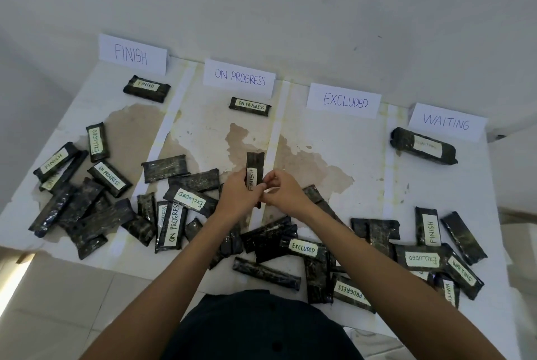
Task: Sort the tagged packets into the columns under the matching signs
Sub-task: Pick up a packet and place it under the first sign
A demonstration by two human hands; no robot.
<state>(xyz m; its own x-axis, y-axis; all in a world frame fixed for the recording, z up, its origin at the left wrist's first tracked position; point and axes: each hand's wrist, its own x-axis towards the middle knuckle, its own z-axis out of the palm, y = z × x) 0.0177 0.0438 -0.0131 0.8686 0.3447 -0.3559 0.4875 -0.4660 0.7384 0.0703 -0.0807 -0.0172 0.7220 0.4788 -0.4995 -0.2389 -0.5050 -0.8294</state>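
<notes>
While both hands (255, 189) are gripping the FINISH packet (255, 167) upright, it is risking misplacement, since the FINISH sign (132, 54) stands far off at ten o'clock.

A dark, glossy wrapped packet with a white tag reading FINISH (254, 173) is held upright between both hands. Four white paper signs stand at the table's far edge: FINISH (132, 54), ON PROGRESS (239, 77), EXCLUDED (344, 100), WAITING (446, 122). One matching packet lies under FINISH (146, 88), ON PROGRESS (250, 106) and WAITING (423, 146). Many similar packets (171, 226) lie jumbled along the near side.
</notes>
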